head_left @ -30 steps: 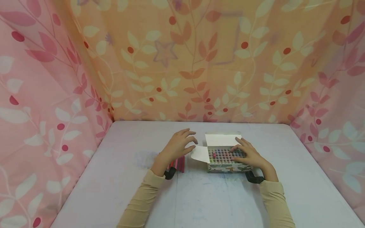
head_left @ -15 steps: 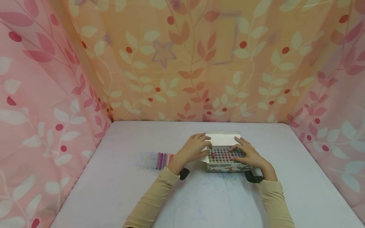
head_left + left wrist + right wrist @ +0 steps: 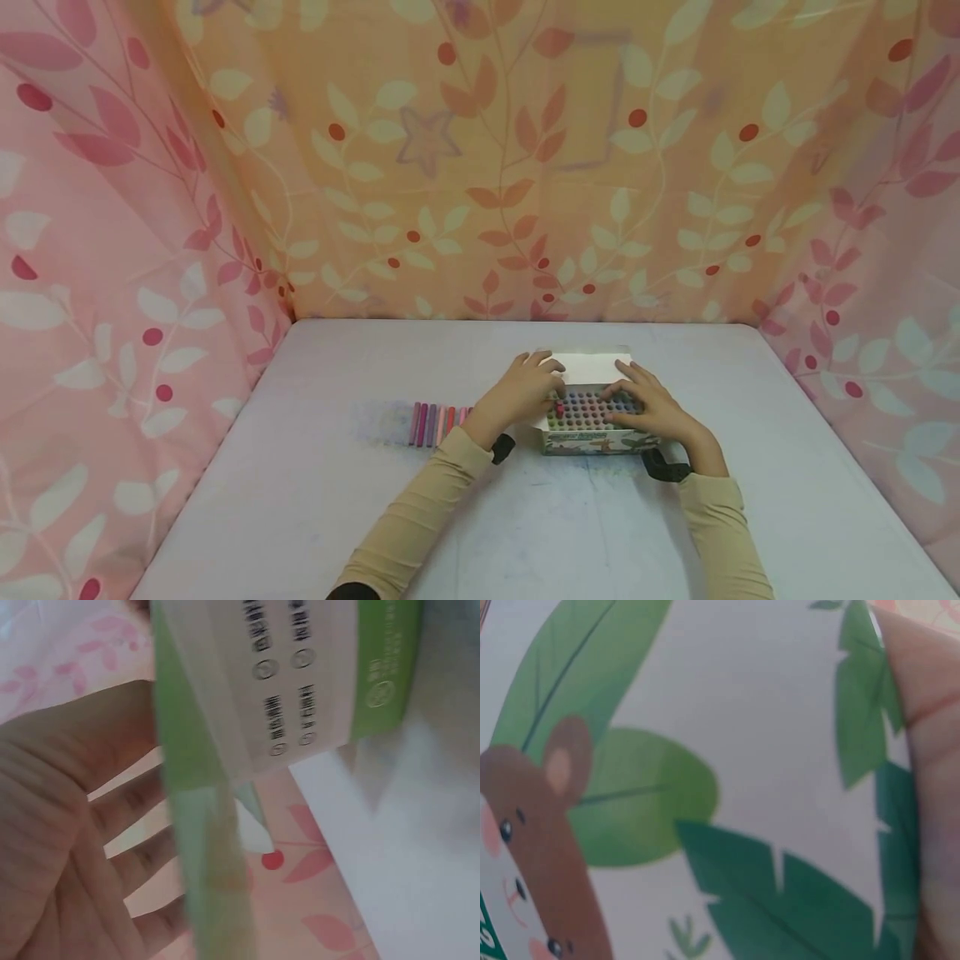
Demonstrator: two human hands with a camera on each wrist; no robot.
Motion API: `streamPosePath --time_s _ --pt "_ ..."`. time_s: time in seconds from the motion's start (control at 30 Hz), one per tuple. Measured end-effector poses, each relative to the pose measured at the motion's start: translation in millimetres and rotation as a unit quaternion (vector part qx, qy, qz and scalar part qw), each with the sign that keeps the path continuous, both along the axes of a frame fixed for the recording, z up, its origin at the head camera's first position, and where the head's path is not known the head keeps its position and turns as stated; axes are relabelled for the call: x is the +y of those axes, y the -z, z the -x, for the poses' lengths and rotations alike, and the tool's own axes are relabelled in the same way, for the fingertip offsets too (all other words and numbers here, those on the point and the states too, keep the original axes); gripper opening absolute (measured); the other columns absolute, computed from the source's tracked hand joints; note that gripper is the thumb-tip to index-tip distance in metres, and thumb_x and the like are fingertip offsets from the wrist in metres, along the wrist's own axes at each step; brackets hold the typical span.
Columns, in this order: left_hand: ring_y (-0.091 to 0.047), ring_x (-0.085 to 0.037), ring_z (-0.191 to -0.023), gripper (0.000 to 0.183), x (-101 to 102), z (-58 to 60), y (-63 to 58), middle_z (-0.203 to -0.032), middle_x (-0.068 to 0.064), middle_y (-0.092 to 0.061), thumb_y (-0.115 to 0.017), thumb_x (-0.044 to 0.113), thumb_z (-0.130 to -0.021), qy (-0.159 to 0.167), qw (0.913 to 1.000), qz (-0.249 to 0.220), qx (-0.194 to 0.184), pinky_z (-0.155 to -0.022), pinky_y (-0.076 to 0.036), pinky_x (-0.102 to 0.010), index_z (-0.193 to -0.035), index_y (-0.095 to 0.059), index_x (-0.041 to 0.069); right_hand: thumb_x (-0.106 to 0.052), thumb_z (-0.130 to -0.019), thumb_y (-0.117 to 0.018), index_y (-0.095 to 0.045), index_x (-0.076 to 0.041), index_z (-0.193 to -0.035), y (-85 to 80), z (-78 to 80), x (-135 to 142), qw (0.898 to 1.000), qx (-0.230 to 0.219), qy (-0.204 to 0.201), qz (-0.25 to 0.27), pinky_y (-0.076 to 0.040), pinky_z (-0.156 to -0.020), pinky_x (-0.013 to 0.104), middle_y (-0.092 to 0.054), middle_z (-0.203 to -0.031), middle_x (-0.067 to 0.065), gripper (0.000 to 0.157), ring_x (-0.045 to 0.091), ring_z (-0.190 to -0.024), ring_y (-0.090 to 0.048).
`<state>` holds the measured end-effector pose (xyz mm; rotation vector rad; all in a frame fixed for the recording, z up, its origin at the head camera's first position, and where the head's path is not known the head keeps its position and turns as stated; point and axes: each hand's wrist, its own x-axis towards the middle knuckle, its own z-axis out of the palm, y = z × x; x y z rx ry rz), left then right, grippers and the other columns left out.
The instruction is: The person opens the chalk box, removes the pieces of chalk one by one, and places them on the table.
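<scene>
On the table, an open cardboard box [image 3: 592, 443] holds rows of colored crayons [image 3: 588, 406] standing on end. One red crayon [image 3: 559, 410] rises above the others near the left end. My left hand [image 3: 516, 396] reaches over the left side flap, its thumb and finger close to the red crayon; whether they touch it I cannot tell. In the left wrist view the fingers lie spread behind the green and white flap [image 3: 300, 682], fingertips hidden. My right hand [image 3: 660, 408] rests at the box's right end, fingers spread over it. Its palm lies beside the leaf-printed side [image 3: 780, 750].
Several loose crayons [image 3: 423, 425] lie in a row left of the box, partly covered by the left wrist. The box's white lid [image 3: 592, 367] stands open toward the back. Floral curtains [image 3: 420, 208] enclose the white table [image 3: 337, 517], which has faint color smudges.
My left hand has moved right, from beside the box to over its left end, uncovering more of the loose crayons. The right hand stays on the box.
</scene>
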<state>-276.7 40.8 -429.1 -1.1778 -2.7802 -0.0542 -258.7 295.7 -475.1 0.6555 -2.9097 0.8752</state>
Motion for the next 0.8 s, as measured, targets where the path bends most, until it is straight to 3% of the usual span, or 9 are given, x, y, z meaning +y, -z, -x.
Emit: streamPosePath --time_s 0.4,0.8 --pt "-0.029 -0.018 -0.126 0.011 4 2.9 -6.2 -0.119 0.011 -0.051 -0.062 0.034 -0.079 0.020 0.9997 0.017 0.000 -0.100 -0.025 -0.044 -0.090 -0.065 0.034 -0.044 -0.069 -0.068 -0.059 -0.028 -0.095 0.4 -0.5 0 1.000 -0.013 0.004 0.002 -0.009 -0.090 0.069 -0.020 -0.143 0.015 0.031 0.038 -0.131 -0.006" --pt "-0.030 -0.015 -0.125 0.010 -6 4.2 -9.0 -0.119 0.011 -0.050 -0.053 0.038 -0.083 0.034 0.9972 -0.067 0.011 -0.102 -0.023 -0.044 -0.088 -0.058 0.031 -0.046 -0.068 -0.068 -0.057 -0.032 -0.093 1.6 0.8 1 1.000 -0.005 0.003 -0.005 -0.011 -0.089 0.069 -0.021 -0.142 0.015 0.031 0.040 -0.129 -0.009"
